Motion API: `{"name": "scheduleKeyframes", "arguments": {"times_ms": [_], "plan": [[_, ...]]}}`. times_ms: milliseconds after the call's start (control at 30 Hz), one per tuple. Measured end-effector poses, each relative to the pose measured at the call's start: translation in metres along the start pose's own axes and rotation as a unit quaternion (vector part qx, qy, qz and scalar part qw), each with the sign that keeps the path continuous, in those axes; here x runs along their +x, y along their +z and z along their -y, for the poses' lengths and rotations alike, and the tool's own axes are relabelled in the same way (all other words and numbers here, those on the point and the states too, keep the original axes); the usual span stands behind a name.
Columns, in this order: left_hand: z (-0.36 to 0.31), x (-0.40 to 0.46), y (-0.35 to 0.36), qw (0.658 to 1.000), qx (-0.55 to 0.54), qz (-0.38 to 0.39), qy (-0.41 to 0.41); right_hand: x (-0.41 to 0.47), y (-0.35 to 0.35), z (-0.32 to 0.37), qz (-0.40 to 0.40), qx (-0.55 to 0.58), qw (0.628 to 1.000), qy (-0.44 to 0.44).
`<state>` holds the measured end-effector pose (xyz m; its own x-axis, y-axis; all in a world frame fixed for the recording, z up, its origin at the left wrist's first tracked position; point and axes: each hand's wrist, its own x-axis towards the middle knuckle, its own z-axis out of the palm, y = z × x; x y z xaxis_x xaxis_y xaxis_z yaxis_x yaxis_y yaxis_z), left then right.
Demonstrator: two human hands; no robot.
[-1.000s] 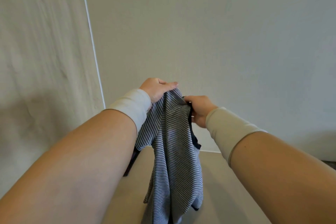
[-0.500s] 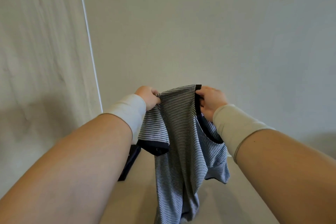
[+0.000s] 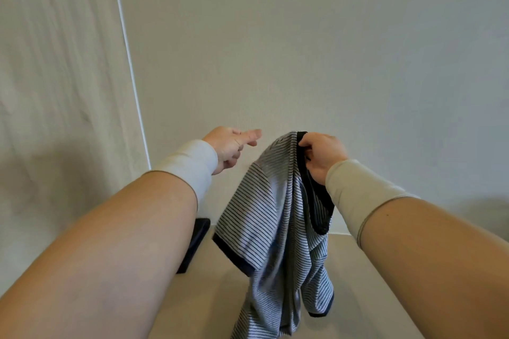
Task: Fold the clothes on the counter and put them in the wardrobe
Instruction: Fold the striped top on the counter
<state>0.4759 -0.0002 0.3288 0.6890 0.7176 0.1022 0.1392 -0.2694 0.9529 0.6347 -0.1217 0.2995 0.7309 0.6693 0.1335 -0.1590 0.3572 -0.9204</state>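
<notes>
A grey-and-dark striped T-shirt (image 3: 275,234) with dark trim hangs in the air above the beige counter (image 3: 214,297). My right hand (image 3: 321,155) grips it by the dark collar at the top. My left hand (image 3: 230,147) is held up to the left of the shirt, apart from it, with the fingers loosely extended and nothing in it. The shirt's lower part drops out of the bottom of the frame.
A dark folded item (image 3: 194,242) lies on the counter at the left, partly hidden behind my left forearm. A plain wall stands close behind the counter, and a pale curtain or panel (image 3: 60,91) fills the left side.
My left hand has let go of the shirt's shoulder and moved away to the left. The shirt now hangs from my right hand alone, and the sleeve has dropped.
</notes>
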Motion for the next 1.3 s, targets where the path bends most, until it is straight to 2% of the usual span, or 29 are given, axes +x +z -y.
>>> {"name": "scheduleKeyframes", "arguments": {"times_ms": [67,200,333,533,633,767,900,1000,1067,1167,1233,1300], "plan": [[0.002,0.000,0.001,0.999,0.047,-0.005,0.001,-0.003,0.002,-0.001,0.007,0.003,1.000,0.005],[0.013,0.001,0.013,0.992,0.104,0.058,-0.030,-0.008,0.007,0.000,0.019,0.006,1.000,0.008],[0.020,0.002,0.022,0.988,0.121,0.088,-0.042,-0.008,0.009,0.002,0.028,0.024,0.999,0.006],[0.019,0.004,0.034,0.988,0.118,0.091,-0.034,-0.003,0.005,0.001,0.027,0.030,0.999,0.005],[0.015,0.005,0.034,0.994,0.096,0.045,0.001,0.003,0.000,0.000,0.009,0.059,0.998,0.017],[0.009,0.012,0.027,0.982,0.171,-0.039,0.071,0.013,-0.004,-0.005,-0.019,0.017,0.999,0.025],[0.003,0.011,0.024,0.972,0.204,-0.076,0.090,0.011,-0.001,-0.007,0.028,0.007,0.999,0.033],[0.000,0.010,0.021,0.971,0.204,-0.088,0.084,0.008,0.000,-0.008,0.083,-0.069,0.993,0.041],[-0.001,0.008,0.019,0.971,0.210,-0.084,0.078,0.009,0.002,-0.011,0.072,-0.181,0.980,0.026],[-0.001,0.007,0.016,0.966,0.241,-0.054,0.076,0.013,0.004,-0.016,0.030,-0.352,0.935,-0.030],[0.000,0.009,0.011,0.957,0.279,-0.047,0.068,0.013,0.003,-0.016,0.007,-0.390,0.919,-0.053],[0.002,0.012,0.005,0.941,0.326,-0.061,0.060,0.013,0.003,-0.016,0.007,-0.386,0.920,-0.068]]}}
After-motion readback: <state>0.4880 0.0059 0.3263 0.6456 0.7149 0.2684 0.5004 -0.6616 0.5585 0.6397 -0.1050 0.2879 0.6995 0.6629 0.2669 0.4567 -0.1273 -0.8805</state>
